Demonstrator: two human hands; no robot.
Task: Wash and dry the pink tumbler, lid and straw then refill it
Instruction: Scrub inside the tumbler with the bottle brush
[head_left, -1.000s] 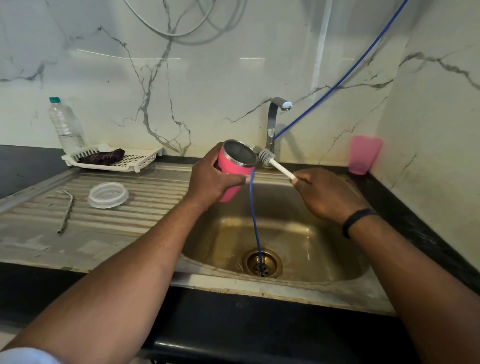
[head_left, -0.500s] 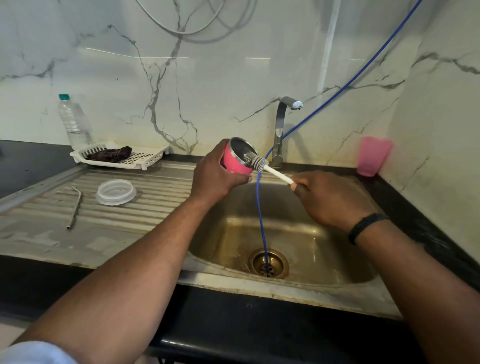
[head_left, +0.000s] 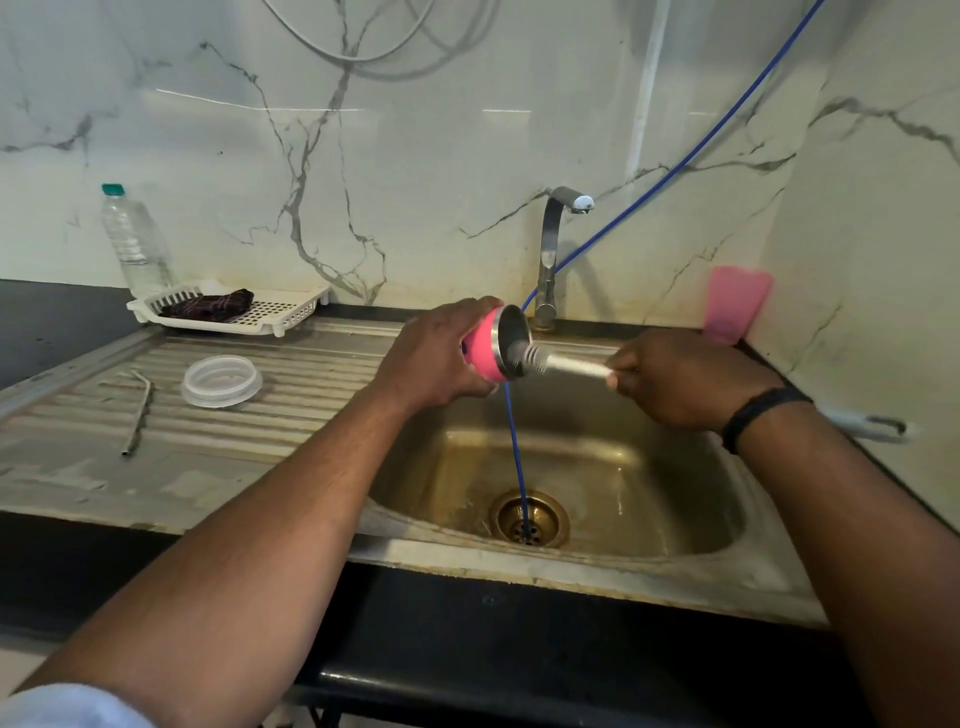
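On the ribbed draining board to the left, a clear lid (head_left: 222, 380) and a metal straw (head_left: 138, 413) are laid apart from each other, while a white rack (head_left: 270, 312) holding a dark cloth (head_left: 210, 305) and a water bottle (head_left: 136, 241) are set at the far left, and a pink cup (head_left: 735, 308) is stood far right by the wall. A blue hose (head_left: 517, 457) is hung from beyond the tap (head_left: 553, 254) down into the drain (head_left: 529, 519) of the sink (head_left: 597, 499), passing just under the tumbler. The pink tumbler (head_left: 485, 349) is gripped on its side above the sink by the left hand (head_left: 439, 353), fingers wrapped round its body, its mouth turned right, and a white bottle brush (head_left: 558, 362) is pinched by the handle in the closed right hand (head_left: 675, 382), its bristles partly pushed into the tumbler's mouth
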